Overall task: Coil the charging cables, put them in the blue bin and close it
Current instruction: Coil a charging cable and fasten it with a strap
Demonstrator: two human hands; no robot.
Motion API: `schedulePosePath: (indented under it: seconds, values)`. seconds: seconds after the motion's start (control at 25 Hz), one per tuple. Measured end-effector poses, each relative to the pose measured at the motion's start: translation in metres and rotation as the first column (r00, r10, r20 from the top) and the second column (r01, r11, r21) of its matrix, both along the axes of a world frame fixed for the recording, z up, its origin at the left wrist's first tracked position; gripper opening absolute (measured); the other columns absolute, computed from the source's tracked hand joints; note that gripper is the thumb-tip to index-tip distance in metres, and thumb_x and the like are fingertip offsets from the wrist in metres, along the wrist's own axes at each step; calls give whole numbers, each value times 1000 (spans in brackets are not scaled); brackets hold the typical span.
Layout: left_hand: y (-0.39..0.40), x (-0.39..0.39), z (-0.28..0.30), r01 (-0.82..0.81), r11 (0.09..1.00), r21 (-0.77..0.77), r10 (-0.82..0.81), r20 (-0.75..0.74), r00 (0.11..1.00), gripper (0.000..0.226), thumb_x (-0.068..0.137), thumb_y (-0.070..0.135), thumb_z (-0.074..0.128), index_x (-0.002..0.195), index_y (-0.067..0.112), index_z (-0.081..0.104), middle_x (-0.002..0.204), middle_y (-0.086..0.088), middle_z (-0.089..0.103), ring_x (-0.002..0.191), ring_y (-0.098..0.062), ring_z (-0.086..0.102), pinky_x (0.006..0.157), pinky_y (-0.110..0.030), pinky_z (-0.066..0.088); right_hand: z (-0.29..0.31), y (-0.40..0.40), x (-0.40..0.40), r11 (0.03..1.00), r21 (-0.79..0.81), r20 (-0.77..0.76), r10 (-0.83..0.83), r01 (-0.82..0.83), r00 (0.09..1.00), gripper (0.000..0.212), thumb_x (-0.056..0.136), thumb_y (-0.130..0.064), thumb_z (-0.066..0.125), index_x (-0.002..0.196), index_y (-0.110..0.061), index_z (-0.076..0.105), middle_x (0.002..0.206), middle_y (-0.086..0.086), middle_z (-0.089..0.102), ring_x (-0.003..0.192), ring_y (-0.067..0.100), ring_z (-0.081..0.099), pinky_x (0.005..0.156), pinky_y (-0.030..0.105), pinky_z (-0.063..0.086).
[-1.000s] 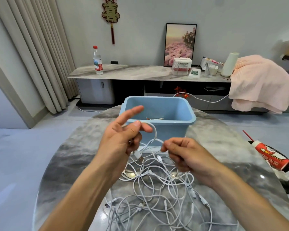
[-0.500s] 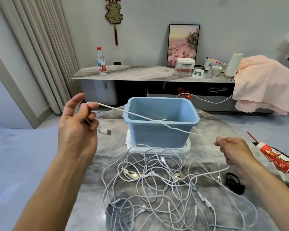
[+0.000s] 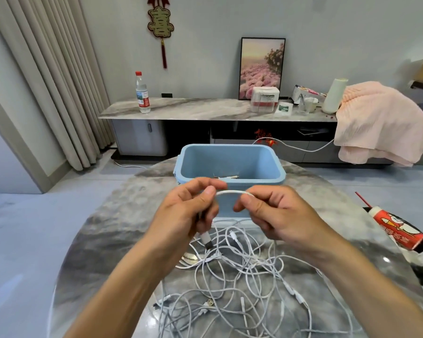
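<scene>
Early stage: first coil turns of one cable, most of the pile untouched.

Left hand (image 3: 191, 211) pinches a white cable (image 3: 230, 192) with its USB plug (image 3: 206, 240) hanging below; right hand (image 3: 274, 213) pinches the same cable, a short arc between them. Loose cables (image 3: 242, 276) lie tangled on the table (image 3: 108, 240). Blue bin (image 3: 230, 181) is open, at least one cable inside; lid looks to sit under it.

White cables (image 3: 239, 276) tangled on table; blue bin (image 3: 230, 164) open.

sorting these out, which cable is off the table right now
The cable arched between both hands, before the bin; the other cables lie tangled on the table.
</scene>
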State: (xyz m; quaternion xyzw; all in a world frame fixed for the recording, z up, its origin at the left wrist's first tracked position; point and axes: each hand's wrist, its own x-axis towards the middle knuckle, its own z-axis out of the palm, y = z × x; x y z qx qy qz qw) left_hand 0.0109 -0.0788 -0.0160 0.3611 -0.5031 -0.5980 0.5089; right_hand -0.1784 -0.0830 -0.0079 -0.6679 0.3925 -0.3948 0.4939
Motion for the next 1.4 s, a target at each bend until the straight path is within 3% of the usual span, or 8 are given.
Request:
schedulePosePath:
  seconds: [0.24,0.4,0.6,0.76,0.96,1.08,1.2,1.4]
  values:
    - [3,-4,3,334,932,140,-345,60,937,24,89,28,51,70,15,59,53,1,29,49,-11,18,47,-23,18,10,-6,-13,939,-266,56,-212,220,976,7,85,-7,69,85,-5,75,52,-17,61,50,-4,53,54,4,38]
    - [0,2,1,448,876,177,-462,49,885,29,93,27,50,69,13,58,53,1,31,52,-13,17,48,-22,19,-15,-13,-9,953,-201,77,-216,227,973,9,76,-24,71,80,-22,79,82,3,76,75,1,64,71,13,49]
    - [-3,6,6,551,832,67,-520,-251,817,15,91,15,53,81,9,61,63,-4,50,53,-12,37,53,-22,29,-15,-13,-6,912,-275,121,-281,304,952,12,83,-29,65,83,-28,77,81,-8,76,76,-2,63,72,14,47]
    - [0,-4,7,273,962,25,-212,-562,800,8,90,13,52,93,7,55,92,-12,70,79,-19,68,71,-27,56,-30,-3,18,885,-421,-136,-280,201,950,18,97,-31,57,100,-26,74,73,-17,70,62,8,60,60,26,47]
    - [-2,-6,7,-59,996,73,91,-598,796,14,93,13,41,96,10,54,118,-19,69,110,-26,68,98,-36,50,-44,15,45,908,-387,-235,-268,163,934,16,103,-25,47,98,-23,63,55,-18,50,51,6,42,53,24,30]
    - [-4,-8,3,-150,989,4,134,-470,873,16,98,6,38,95,9,54,104,-14,74,100,-25,71,90,-32,56,-34,29,48,951,-277,-330,-226,135,916,16,103,-29,45,100,-24,59,64,-18,56,63,6,51,59,29,38]
    - [-2,-8,-3,-225,919,-323,213,-74,974,19,100,6,40,96,9,58,79,-4,69,78,-18,65,74,-25,52,-13,44,52,958,-264,-441,-223,112,869,11,101,-27,43,96,-27,53,75,-9,58,76,12,55,71,34,44]
    - [1,-2,-7,110,826,-552,230,509,829,20,99,19,41,91,23,59,69,-4,56,65,-24,52,63,-40,47,28,46,23,819,-570,-580,-453,60,677,22,93,-41,57,80,-24,59,68,-5,61,67,19,54,64,37,45]
